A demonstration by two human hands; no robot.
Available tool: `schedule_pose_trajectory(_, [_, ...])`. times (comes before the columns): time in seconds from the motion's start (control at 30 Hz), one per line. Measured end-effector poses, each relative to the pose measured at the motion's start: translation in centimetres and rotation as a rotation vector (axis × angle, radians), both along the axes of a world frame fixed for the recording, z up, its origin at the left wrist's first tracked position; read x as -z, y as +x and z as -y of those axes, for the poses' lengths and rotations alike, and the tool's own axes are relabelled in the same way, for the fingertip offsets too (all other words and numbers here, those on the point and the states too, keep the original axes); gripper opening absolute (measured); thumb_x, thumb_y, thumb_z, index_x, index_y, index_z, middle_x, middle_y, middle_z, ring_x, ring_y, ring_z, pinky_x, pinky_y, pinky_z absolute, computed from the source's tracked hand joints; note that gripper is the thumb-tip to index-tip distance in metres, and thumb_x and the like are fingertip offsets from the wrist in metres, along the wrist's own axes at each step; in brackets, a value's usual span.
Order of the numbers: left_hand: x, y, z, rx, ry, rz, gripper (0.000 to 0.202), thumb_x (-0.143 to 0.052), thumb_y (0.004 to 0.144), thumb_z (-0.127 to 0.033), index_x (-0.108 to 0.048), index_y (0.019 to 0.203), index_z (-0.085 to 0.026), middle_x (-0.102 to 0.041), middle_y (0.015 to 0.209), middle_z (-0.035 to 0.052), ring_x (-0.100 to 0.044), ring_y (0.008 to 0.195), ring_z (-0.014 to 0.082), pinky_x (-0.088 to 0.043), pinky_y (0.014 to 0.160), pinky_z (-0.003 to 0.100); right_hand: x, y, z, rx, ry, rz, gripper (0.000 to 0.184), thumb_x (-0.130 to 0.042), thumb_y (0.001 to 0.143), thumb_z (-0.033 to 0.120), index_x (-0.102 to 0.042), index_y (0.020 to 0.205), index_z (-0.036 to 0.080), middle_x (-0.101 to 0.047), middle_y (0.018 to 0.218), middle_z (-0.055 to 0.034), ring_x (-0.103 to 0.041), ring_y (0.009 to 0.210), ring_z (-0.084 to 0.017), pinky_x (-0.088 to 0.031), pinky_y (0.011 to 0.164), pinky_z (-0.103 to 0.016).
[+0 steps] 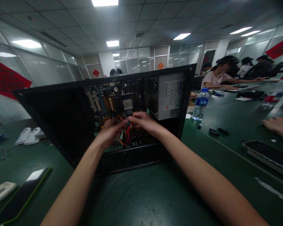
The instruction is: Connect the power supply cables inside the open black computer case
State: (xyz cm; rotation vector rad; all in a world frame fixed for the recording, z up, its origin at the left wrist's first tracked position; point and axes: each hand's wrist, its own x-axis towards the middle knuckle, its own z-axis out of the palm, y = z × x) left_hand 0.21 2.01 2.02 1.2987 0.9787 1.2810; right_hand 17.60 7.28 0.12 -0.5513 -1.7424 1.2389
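An open black computer case (52, 119) stands in front of me on the green table. Both hands reach inside it, just below the motherboard (122, 94). My left hand (110, 130) and my right hand (143, 122) meet at a bundle of coloured power cables (127, 133), fingers pinched round its upper end. A dark connector (127, 113) shows right above the fingertips; whether it is plugged in I cannot tell. A silver power supply (171, 95) with a fan sits in the upper right of the case.
A water bottle (201, 105) stands right of the case, near small black parts (218, 131). At left lie a phone (21, 197), a cream-coloured case (2, 192) and white gloves (29, 136). Another person's hand (279, 127) rests at right by a dark device (271, 155). Co-workers sit farther back.
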Motion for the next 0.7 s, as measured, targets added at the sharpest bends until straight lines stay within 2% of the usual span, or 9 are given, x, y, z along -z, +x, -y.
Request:
schedule_pose_trajectory(0.13, [-0.14, -0.03, 0.17, 0.059, -0.07, 0.032, 0.046, -0.094, 0.057, -0.036, -0.062, 0.078, -0.012, -0.046, 0.059, -0.0071, -0.03, 0.045, 0.0012, -0.013, 0.041, 0.017, 0.03, -0.12, 0.08, -0.029, 0.006, -0.011, 0.042, -0.072, 0.078, 0.056, -0.06, 0.071, 0.017, -0.057, 0.066, 0.0017, -0.051, 0.06, -0.011, -0.04, 0.053, -0.023])
schedule_pose_trajectory(0.37, [-0.39, 0.13, 0.5, 0.181, -0.117, 0.101, 0.04, -0.091, 0.063, -0.031, -0.06, 0.081, -0.013, -0.045, 0.062, -0.0067, -0.033, 0.048, 0.0023, -0.016, 0.041, 0.015, -0.12, -0.03, 0.43, -0.195, -0.126, -0.084, 0.041, -0.077, 0.077, 0.055, -0.064, 0.08, 0.017, -0.063, 0.073, -0.0004, -0.055, 0.064, -0.011, -0.04, 0.052, -0.022])
schedule_pose_trajectory(0.7, [-0.52, 0.19, 0.54, 0.134, -0.042, 0.062, 0.043, -0.093, 0.063, -0.032, -0.061, 0.084, -0.011, -0.045, 0.063, -0.007, -0.032, 0.047, 0.0011, -0.019, 0.042, 0.016, -0.16, 0.25, 0.18, -0.271, -0.208, -0.15, 0.043, -0.082, 0.072, 0.054, -0.067, 0.083, 0.015, -0.065, 0.074, -0.0013, -0.055, 0.062, -0.01, -0.04, 0.052, -0.021])
